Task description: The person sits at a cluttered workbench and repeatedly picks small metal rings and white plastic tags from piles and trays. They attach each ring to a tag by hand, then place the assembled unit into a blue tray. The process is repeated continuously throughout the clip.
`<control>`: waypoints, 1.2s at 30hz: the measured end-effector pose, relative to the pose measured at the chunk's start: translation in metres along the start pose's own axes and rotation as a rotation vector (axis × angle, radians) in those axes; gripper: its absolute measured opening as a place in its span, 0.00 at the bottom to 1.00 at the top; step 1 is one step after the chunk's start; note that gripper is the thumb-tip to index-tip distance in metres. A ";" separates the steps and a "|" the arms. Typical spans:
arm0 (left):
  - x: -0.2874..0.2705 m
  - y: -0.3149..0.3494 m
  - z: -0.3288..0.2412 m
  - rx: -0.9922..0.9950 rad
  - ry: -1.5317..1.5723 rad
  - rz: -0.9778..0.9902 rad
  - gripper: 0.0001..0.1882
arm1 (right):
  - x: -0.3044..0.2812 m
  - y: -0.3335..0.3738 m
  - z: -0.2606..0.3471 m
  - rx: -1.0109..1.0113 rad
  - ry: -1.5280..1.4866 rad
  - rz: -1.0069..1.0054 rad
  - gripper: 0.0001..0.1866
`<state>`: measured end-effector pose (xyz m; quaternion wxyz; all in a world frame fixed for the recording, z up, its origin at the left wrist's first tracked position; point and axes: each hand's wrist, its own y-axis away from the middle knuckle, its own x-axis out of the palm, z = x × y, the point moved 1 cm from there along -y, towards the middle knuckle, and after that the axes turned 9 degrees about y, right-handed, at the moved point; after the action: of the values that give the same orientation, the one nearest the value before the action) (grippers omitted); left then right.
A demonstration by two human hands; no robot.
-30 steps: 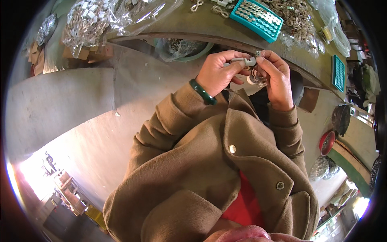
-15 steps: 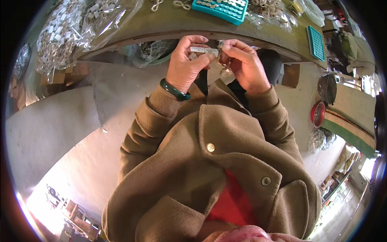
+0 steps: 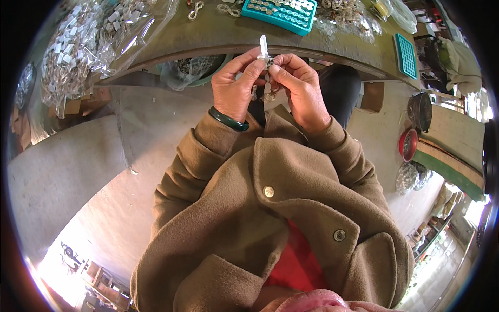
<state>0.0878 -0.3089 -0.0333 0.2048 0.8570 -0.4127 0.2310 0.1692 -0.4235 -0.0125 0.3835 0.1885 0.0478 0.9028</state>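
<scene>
My left hand [image 3: 234, 88] pinches a small white plastic case [image 3: 263, 47] between thumb and fingers; a narrow white part of it stands upright above the fingertips. Close against it, my right hand [image 3: 301, 91] has its thumb and fingers pressed together at the case's lower end. What the right fingertips hold is too small to make out. A small bundle of thin coiled wire [image 3: 269, 96] dangles below the hands. Both hands are held in front of the table edge, over my lap. A dark green bangle [image 3: 228, 119] circles my left wrist.
On the table [image 3: 208, 39] stands a teal tray [image 3: 280, 14] of round silver discs. A clear bag [image 3: 67, 57] of white pieces with wires lies left. Another teal tray [image 3: 406, 55] sits at the right. Below the edge is a bag-lined basin [image 3: 195, 73]; a red bowl [image 3: 408, 144] stands right.
The white piece has turned from lying sideways to standing upright. My right hand has moved left, close to the left fingertips, and the wire bundle now hangs between the hands.
</scene>
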 end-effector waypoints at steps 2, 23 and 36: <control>0.002 -0.001 -0.003 0.070 -0.019 0.044 0.15 | 0.002 -0.002 0.003 -0.071 0.064 -0.007 0.03; 0.000 -0.015 -0.021 -0.189 -0.210 -0.026 0.13 | -0.003 -0.016 0.025 -0.079 0.437 0.048 0.09; -0.007 -0.022 -0.028 -0.530 0.412 -0.100 0.15 | -0.001 -0.020 0.019 -0.370 0.598 0.012 0.06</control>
<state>0.0949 -0.2766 -0.0185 0.5105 0.7285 -0.3657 0.2737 0.1910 -0.4112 0.0004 0.3748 -0.1564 -0.0074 0.9138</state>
